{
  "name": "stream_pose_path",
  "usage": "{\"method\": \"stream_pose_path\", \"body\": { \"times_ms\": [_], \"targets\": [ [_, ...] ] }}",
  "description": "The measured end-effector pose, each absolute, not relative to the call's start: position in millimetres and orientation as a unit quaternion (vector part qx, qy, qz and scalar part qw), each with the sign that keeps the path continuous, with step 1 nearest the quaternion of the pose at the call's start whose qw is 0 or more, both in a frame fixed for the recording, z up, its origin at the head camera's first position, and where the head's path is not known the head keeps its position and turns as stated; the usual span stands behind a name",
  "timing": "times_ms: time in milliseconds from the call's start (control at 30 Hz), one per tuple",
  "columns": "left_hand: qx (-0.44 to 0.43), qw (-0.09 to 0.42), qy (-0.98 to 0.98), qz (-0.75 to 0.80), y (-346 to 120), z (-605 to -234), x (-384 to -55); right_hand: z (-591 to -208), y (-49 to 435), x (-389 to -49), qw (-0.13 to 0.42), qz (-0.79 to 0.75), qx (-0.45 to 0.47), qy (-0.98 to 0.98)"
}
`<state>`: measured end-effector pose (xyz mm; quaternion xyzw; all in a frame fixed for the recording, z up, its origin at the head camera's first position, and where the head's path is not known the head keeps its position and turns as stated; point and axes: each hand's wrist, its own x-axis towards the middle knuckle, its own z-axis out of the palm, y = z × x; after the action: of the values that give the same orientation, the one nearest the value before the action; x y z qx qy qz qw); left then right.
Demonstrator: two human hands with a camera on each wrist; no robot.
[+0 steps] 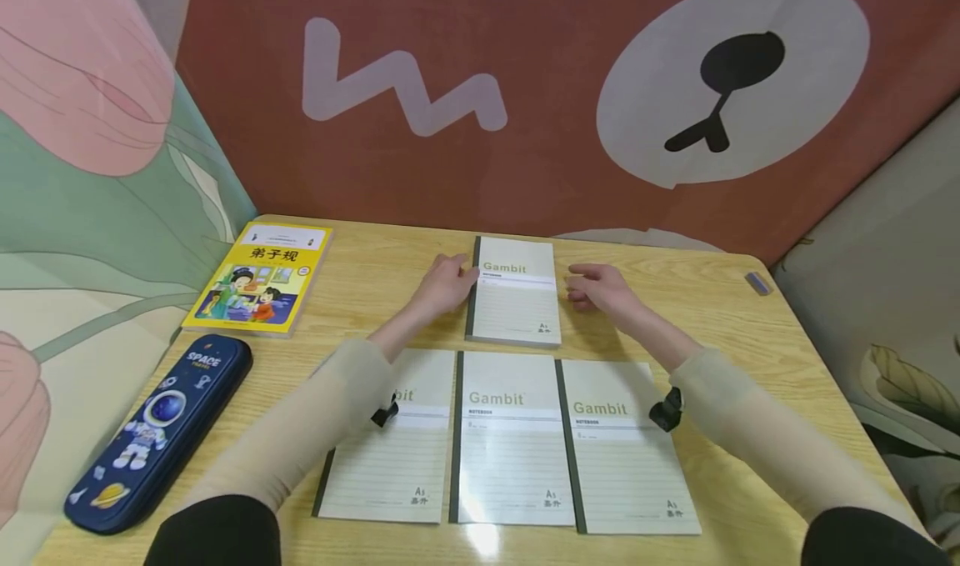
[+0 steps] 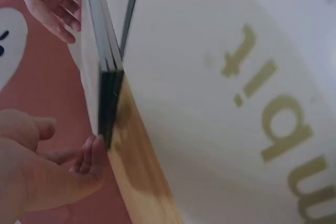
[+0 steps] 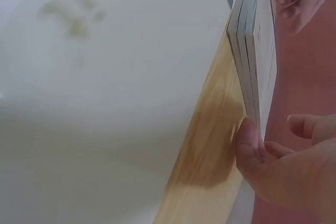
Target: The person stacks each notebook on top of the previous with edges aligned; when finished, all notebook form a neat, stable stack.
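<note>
A small stack of Gambit notebooks [image 1: 517,299] lies toward the back of the table, dark spines on the left. My left hand [image 1: 446,285] is at the spine side; in the left wrist view its fingertips meet the dark spines [image 2: 109,100]. On the opposite side is my right hand [image 1: 603,289], fingers loosely bent, with fingertips right at the page edges [image 3: 247,72] in the right wrist view. Neither hand grips the stack. Nearer to me, three more notebooks lie in a row: a left one [image 1: 390,474] partly under my forearm, a middle one [image 1: 510,466] and a right one [image 1: 630,474].
On the left side of the wooden table [image 1: 375,291] are a yellow picture-covered book [image 1: 262,295] and a dark blue astronaut pencil case [image 1: 161,433]. A small blue and white eraser [image 1: 758,283] lies near the back right corner. A reddish-brown wall panel [image 1: 540,182] stands behind the table.
</note>
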<state>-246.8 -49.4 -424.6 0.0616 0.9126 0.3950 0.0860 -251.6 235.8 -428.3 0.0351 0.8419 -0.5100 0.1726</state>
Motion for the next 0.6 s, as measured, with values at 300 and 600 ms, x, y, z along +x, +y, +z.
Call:
{"method": "stream_pose_path", "body": {
  "times_ms": [300,600],
  "targets": [
    [0.103,0.058,0.897,0.425,-35,-406,-217,-420,274,-220,0.138,-0.494,-0.027,0.858],
    [0.146,0.105,0.872,0.456,-6,-403,-179,-415,311,-182,0.135,-0.44,-0.023,0.888]
  ]
}}
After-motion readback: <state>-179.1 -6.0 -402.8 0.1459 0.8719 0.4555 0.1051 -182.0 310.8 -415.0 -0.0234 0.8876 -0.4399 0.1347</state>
